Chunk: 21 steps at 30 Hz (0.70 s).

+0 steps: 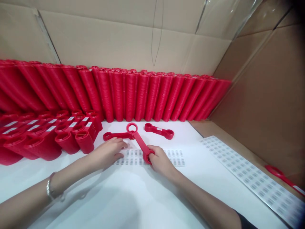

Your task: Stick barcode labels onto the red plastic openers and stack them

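My right hand (160, 160) is closed around the near ring of a red plastic link (141, 142), a bar with a ring at each end. It is tilted, its far ring raised. Below it lies a label sheet (176, 157) with rows of small printed stickers. Over that sheet's left edge, my left hand (111, 151) has its fingers and thumb apart, with nothing visible between them. Just beyond my left hand lies a second red link (119, 135), partly hidden by the raised ring. A third red link (159, 130), bearing a white label, lies farther right.
Tall stacks of red links (130, 95) line the cardboard wall (114, 38). Shorter stacks with white labels (83, 136) stand at left. A large label sheet (250, 175) lies along the right of the white table (114, 203). Another red link (283, 178) is at the far right.
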Available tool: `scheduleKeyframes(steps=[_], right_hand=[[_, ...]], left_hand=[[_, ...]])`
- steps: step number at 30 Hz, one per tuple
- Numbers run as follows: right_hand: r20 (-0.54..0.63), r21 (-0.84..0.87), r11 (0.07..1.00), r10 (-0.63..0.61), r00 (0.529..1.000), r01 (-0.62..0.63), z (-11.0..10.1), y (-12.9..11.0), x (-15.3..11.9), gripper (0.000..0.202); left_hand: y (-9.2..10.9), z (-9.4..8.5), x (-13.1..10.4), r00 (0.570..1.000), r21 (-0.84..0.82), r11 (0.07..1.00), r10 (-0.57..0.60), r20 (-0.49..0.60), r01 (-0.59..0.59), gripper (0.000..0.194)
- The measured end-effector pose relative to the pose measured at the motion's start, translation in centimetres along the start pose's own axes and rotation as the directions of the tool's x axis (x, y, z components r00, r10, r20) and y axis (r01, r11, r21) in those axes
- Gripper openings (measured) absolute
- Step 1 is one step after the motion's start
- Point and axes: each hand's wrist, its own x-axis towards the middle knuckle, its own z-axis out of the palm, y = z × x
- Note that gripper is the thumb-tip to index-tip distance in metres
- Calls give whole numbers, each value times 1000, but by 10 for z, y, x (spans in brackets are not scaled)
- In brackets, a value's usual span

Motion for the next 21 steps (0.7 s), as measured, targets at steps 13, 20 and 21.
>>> scheduleKeyframes(steps=[13,20,21], right_hand=[[40,-135,991,0,999,6,23,-8,-9,16],[27,-184,983,18,999,-13,20,-7,-8,17],[20,-193,981,19,1000,-15,20,-8,-8,17]], left_hand=[[17,4,-23,995,226,974,20,-95,2,29],[24,-18,-27,1000,-122,992,1,8,0,22],[26,-23,-28,1000,-222,974,-29,12,31,22]])
